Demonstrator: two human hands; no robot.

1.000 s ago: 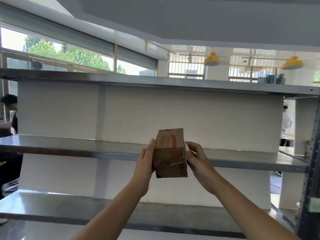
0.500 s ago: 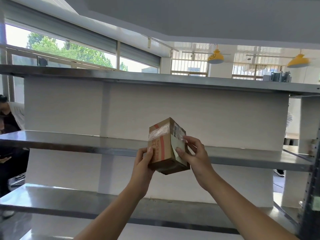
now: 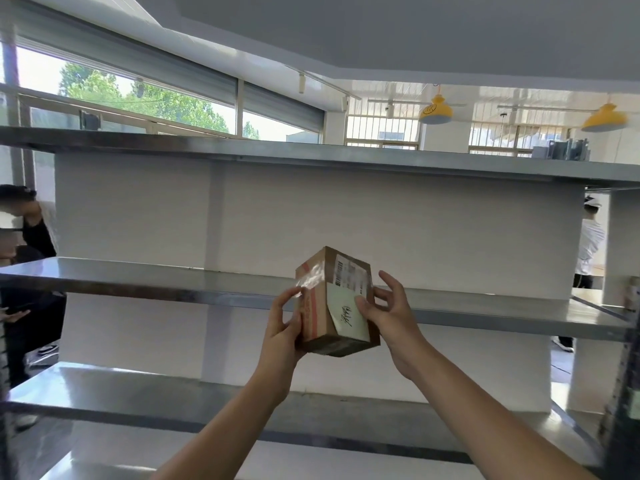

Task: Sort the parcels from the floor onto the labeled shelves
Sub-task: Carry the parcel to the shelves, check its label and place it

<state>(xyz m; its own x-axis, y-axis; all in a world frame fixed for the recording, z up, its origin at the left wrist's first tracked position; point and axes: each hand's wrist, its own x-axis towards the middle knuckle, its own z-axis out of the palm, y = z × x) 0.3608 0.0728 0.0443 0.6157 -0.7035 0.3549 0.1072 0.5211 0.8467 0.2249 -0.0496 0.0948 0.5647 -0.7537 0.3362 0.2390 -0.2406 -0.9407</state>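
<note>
A small brown cardboard parcel (image 3: 325,306) with clear tape, a red stripe, a printed label and a pale handwritten note hangs in the air in front of the metal shelf unit. My left hand (image 3: 282,327) grips its left side and lower edge. My right hand (image 3: 389,315) touches its right face, thumb on the pale note, the other fingers spread behind the box. The parcel is tilted, one corner toward me, level with the front edge of the middle shelf (image 3: 156,282).
A top shelf (image 3: 311,155) runs above and a lower shelf (image 3: 138,396) below, both bare, with white back panels. A dark upright post (image 3: 623,393) stands at the right. People stand at the far left (image 3: 24,244) and far right (image 3: 590,244).
I have turned the parcel in my hands, so the labelled face with the pale note now points toward me. It has also risen slightly and moved a little right.
</note>
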